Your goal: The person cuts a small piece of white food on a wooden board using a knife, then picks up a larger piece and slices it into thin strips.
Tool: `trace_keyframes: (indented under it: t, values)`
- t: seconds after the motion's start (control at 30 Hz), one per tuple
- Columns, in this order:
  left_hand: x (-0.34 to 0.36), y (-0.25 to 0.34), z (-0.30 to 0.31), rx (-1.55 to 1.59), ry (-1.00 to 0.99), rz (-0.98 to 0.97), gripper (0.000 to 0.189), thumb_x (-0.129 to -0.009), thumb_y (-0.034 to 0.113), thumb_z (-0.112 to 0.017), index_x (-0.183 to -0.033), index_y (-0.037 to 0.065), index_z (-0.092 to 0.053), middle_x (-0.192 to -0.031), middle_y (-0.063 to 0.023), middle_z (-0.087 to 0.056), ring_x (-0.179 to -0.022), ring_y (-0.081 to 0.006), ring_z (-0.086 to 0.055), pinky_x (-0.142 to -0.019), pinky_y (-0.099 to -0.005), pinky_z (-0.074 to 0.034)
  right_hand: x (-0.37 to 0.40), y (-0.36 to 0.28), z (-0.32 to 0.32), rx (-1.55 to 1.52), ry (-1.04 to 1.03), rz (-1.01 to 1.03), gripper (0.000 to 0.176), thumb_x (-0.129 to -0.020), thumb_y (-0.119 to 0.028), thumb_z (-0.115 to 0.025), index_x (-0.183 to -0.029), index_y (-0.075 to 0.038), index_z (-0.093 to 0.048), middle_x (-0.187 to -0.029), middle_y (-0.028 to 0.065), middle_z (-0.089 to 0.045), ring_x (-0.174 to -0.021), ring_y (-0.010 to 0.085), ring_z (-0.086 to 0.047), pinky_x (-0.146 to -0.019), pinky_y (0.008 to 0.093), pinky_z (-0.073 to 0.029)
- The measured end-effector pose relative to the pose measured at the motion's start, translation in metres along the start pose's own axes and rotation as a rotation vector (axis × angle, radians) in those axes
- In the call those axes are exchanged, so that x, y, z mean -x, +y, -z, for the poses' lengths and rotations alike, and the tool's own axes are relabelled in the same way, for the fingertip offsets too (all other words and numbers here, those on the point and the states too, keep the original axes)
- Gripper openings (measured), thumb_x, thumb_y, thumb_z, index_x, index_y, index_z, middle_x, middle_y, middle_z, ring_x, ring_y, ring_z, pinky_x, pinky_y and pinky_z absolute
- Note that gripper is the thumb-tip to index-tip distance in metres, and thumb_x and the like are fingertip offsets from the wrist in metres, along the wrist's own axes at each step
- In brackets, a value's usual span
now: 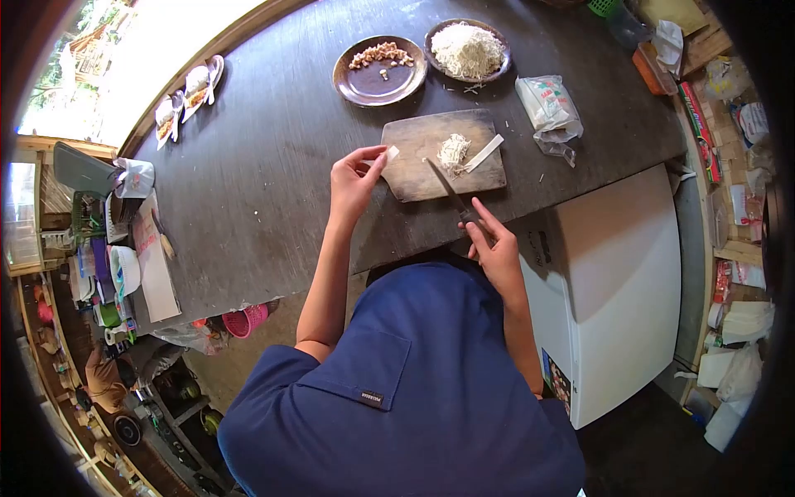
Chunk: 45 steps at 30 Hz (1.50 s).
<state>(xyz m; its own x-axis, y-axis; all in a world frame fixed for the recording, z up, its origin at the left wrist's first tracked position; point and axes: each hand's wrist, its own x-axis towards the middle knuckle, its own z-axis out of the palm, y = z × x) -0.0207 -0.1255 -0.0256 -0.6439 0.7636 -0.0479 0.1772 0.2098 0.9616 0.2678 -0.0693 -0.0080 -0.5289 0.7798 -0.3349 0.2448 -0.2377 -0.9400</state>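
Between the thumb and fingers of my left hand is a small pale piece, held at the left edge of the wooden cutting board. My right hand grips the dark handle of a knife, whose blade points up and left over the board. A heap of thin pale shreds lies on the board, with a flat pale strip to its right. Behind the board, one brown plate holds small brown pieces, and another plate bears a tall mound of pale shreds.
A plastic packet lies right of the board on the dark table. Small wrapped items stand at the back left. Cardboard lies at the table's left end. A white appliance stands at the right, below the tabletop.
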Motion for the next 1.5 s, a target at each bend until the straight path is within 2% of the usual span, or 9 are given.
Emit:
trace_keyframes:
  t: [0.1, 0.17, 0.33, 0.43, 0.47, 0.53, 0.67, 1.03, 1.5]
  values:
    - [-0.001, -0.001, -0.002, -0.063, -0.069, 0.034, 0.024, -0.099, 0.014, -0.078, -0.119, 0.002, -0.081, -0.087, 0.0002, -0.077, -0.067, -0.0013, -0.056, -0.06, -0.0228, -0.047, -0.003, 0.01, -0.007, -0.011, 0.074, 0.039, 0.051, -0.108, -0.015, -0.067, -0.158, -0.01, -0.056, -0.111, 0.0081, -0.079, -0.062, 0.0032, -0.056, -0.05, 0.0206, -0.041]
    - [0.001, 0.001, -0.009, 0.005, -0.26, 0.059, 0.023, -0.1, 0.014, -0.077, -0.12, 0.003, -0.081, -0.089, 0.0007, -0.076, -0.065, -0.001, -0.053, -0.059, -0.0229, -0.045, -0.004, 0.007, -0.009, -0.037, 0.103, 0.046, 0.052, -0.108, -0.015, -0.066, -0.158, -0.01, -0.055, -0.111, 0.0078, -0.079, -0.062, 0.003, -0.055, -0.05, 0.0203, -0.041]
    - [0.008, 0.008, -0.017, -0.127, -0.267, -0.055, 0.022, -0.095, 0.014, -0.079, -0.115, 0.006, -0.082, -0.097, -0.0043, -0.077, -0.072, -0.0111, -0.06, -0.067, -0.0314, -0.052, 0.0, 0.005, -0.017, -0.054, 0.147, 0.072, 0.054, -0.109, -0.014, -0.065, -0.161, -0.013, -0.052, -0.104, 0.0045, -0.074, -0.064, 0.0035, -0.054, -0.054, 0.0209, -0.044]
    - [0.009, 0.008, -0.018, -0.628, -0.112, -0.638, 0.026, -0.09, 0.019, -0.081, -0.114, 0.01, -0.079, -0.111, -0.0038, -0.072, -0.106, -0.0245, -0.066, -0.092, -0.0388, -0.053, 0.005, 0.002, -0.025, 0.249, 0.182, 0.168, 0.056, -0.109, -0.012, -0.062, -0.163, -0.018, -0.05, -0.099, 0.0022, -0.066, -0.067, 0.0055, -0.053, -0.06, 0.024, -0.047]
    - [0.009, 0.001, -0.021, -0.579, -0.145, -0.658, 0.023, -0.092, 0.019, -0.078, -0.114, 0.011, -0.078, -0.112, -0.0037, -0.07, -0.107, -0.0248, -0.065, -0.093, -0.0372, -0.051, 0.008, 0.0, -0.027, 0.31, 0.159, 0.155, 0.053, -0.109, -0.015, -0.06, -0.162, -0.022, -0.052, -0.1, 0.0063, -0.064, -0.072, 0.0136, -0.057, -0.069, 0.0302, -0.05]
    - [0.013, -0.003, -0.025, -0.589, -0.198, -0.654, 0.02, -0.092, 0.017, -0.077, -0.112, 0.011, -0.077, -0.11, -0.0042, -0.07, -0.106, -0.0249, -0.065, -0.092, -0.0378, -0.052, 0.015, -0.009, -0.035, 0.398, 0.119, 0.11, 0.052, -0.109, -0.016, -0.059, -0.159, -0.027, -0.055, -0.1, 0.0108, -0.06, -0.083, 0.0245, -0.064, -0.079, 0.038, -0.054]
    - [0.014, -0.005, -0.032, -0.621, -0.265, -0.684, 0.018, -0.091, 0.012, -0.072, -0.109, 0.009, -0.075, -0.108, -0.0063, -0.067, -0.105, -0.0256, -0.064, -0.092, -0.039, -0.053, 0.018, -0.003, -0.045, 0.583, 0.173, 0.209, 0.052, -0.107, -0.015, -0.059, -0.157, -0.028, -0.058, -0.101, 0.0107, -0.062, -0.087, 0.0306, -0.067, -0.081, 0.0417, -0.055]
    - [0.014, -0.012, -0.026, -0.646, -0.307, -0.78, 0.038, -0.085, 0.004, -0.071, -0.122, 0.007, -0.072, -0.116, -0.0078, -0.065, -0.107, -0.0274, -0.064, -0.096, -0.04, -0.056, 0.03, -0.007, -0.049, 0.764, 0.23, 0.24, 0.052, -0.103, -0.014, -0.062, -0.152, -0.029, -0.064, -0.1, 0.0088, -0.063, -0.083, 0.03, -0.069, -0.076, 0.0432, -0.058]
    - [0.027, -0.012, -0.028, -0.739, -0.28, -0.789, 0.045, -0.089, 0.013, -0.066, -0.132, -0.001, -0.067, -0.128, -0.0092, -0.064, -0.12, -0.026, -0.061, -0.105, -0.0384, -0.052, 0.03, -0.002, -0.059, 0.844, 0.239, 0.26, 0.054, -0.101, -0.015, -0.065, -0.152, -0.031, -0.063, -0.097, 0.01, -0.062, -0.074, 0.0329, -0.069, -0.068, 0.046, -0.059]
